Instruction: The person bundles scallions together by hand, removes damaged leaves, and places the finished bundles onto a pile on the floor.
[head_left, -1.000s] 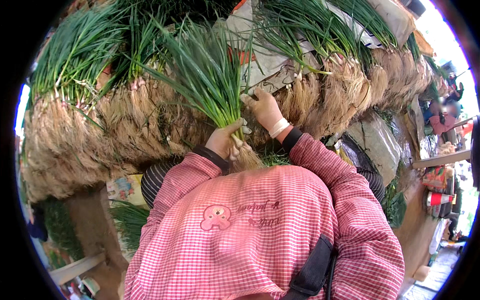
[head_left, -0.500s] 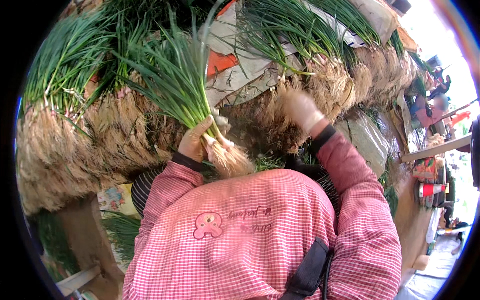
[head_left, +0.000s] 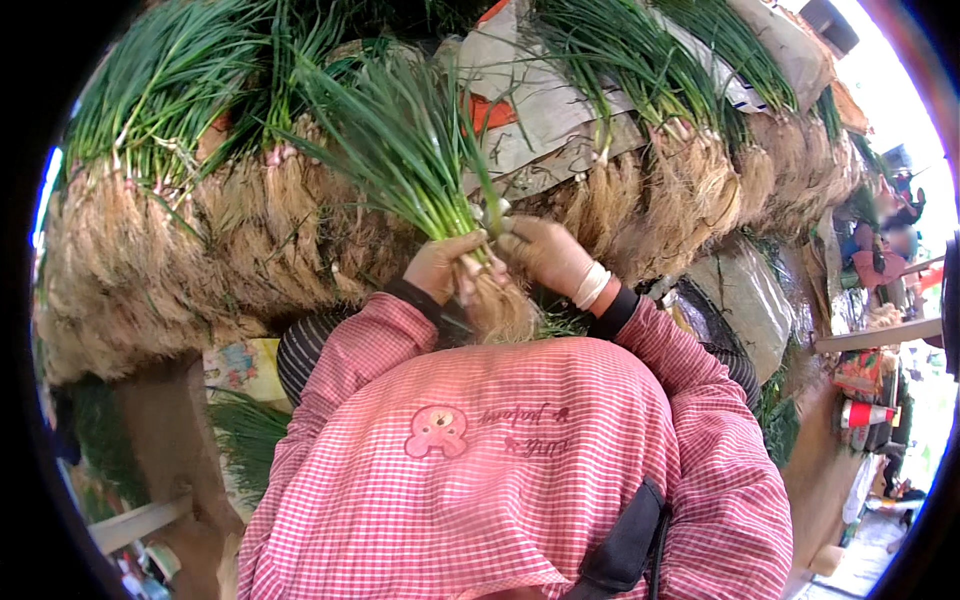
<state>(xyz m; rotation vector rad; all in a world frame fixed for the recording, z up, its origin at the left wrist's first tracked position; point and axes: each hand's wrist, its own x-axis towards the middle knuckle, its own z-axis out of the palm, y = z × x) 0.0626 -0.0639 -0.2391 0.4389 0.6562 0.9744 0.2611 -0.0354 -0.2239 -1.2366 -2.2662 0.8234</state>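
A bunch of spring onions point(head_left: 440, 195) is gripped in my left hand point(head_left: 440, 265) just above the pale bulbs. Its green leaves fan up and to the left, and the shaggy roots point(head_left: 503, 312) hang down in front of my chest. My right hand point(head_left: 545, 255), a white band round its wrist, is at the right side of the stems. Its fingers are bent together close to my left fingertips; what they pinch is hidden. One stalk stands a little apart from the bunch, above the right fingers.
Heaped spring onions point(head_left: 150, 240) with long tan roots line the left; another row point(head_left: 690, 190) runs along the right. Between them lies a pale sheet point(head_left: 540, 130) with orange patches. A plastic-wrapped bundle point(head_left: 740, 300) sits right of my arm. Blurred people point(head_left: 880, 255) are far right.
My right hand has come left from over the root pile to the stems of the bunch. The left hand, still holding the bunch, has shifted slightly right and up.
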